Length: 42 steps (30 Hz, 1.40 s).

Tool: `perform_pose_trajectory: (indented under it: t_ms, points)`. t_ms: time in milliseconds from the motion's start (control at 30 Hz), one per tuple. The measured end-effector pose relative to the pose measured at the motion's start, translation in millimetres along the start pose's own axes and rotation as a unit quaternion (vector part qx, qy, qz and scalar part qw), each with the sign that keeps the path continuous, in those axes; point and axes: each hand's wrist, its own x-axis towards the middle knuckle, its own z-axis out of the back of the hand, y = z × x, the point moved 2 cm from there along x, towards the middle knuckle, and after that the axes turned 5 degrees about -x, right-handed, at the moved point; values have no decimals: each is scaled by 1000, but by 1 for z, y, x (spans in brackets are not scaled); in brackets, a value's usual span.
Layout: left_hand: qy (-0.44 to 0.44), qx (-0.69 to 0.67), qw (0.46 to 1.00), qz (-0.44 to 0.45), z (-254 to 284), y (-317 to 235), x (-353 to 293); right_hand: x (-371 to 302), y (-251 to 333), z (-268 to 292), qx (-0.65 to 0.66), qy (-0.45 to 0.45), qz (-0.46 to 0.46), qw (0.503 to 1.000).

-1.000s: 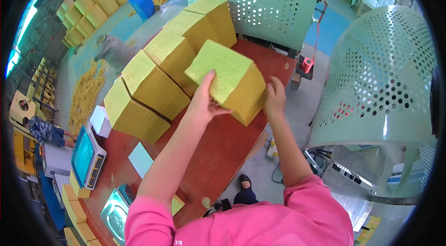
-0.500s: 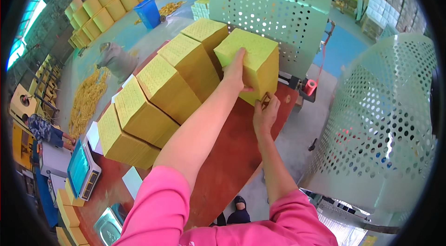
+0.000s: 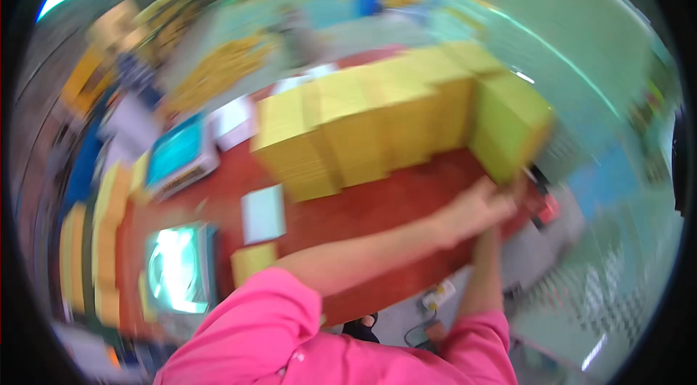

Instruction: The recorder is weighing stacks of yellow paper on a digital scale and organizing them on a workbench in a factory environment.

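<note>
The picture is blurry. One yellow-green cardboard box (image 3: 512, 127) sits at the right end of a row of about four yellow cardboard boxes (image 3: 356, 127) on the red table (image 3: 377, 214). The left hand (image 3: 468, 211) and right hand (image 3: 508, 192) meet just below its bottom corner. I cannot tell if they grip it.

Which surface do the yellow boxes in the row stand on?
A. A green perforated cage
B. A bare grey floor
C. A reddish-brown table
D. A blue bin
C: the row of yellow boxes stands on the reddish-brown table, and both hands meet at the table's right end, just below the end box, though blur hides their grip.
</note>
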Motion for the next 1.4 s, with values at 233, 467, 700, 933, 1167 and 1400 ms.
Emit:
perform_pose_trajectory:
  t_ms: [233, 467, 700, 933, 1167, 1400]
  points:
    - [-85, -12, 985, 147, 83, -66, -279, -39, 29, 93, -308, 111, -59, 943]
    - [-430, -116, 894, -53, 103, -87, -622, -335, 236, -31, -43, 447, -171, 877]
    - [-602, -15, 796, -66, 83, -60, -878, -607, 426, -91, 159, 618, -173, 751]
    - [-702, 190, 686, 25, 134, -84, -1032, -793, 513, -70, 173, 758, -286, 560]
    - [-695, 249, 674, 29, 199, -124, -1072, -897, 515, -93, 176, 818, -344, 426]
    - [-669, 278, 688, 43, 303, -167, -1117, -961, 574, -205, 213, 845, -312, 379]
